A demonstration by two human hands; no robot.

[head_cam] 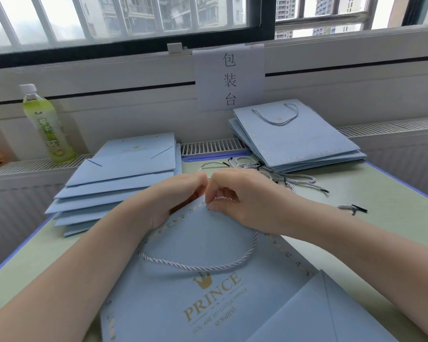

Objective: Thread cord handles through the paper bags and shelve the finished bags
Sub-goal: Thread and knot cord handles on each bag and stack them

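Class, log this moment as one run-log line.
step: threading handle | left hand: grips bag top edge | right hand: pinches cord | finished stack: far right

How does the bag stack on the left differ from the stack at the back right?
The left stack shows no cord handles; the back-right stack has a cord handle looped on its top bag. The left stack is fanned out, its top bag showing fold creases; the back-right stack sits tighter, showing a dotted border. Both are flat light-blue paper bags.
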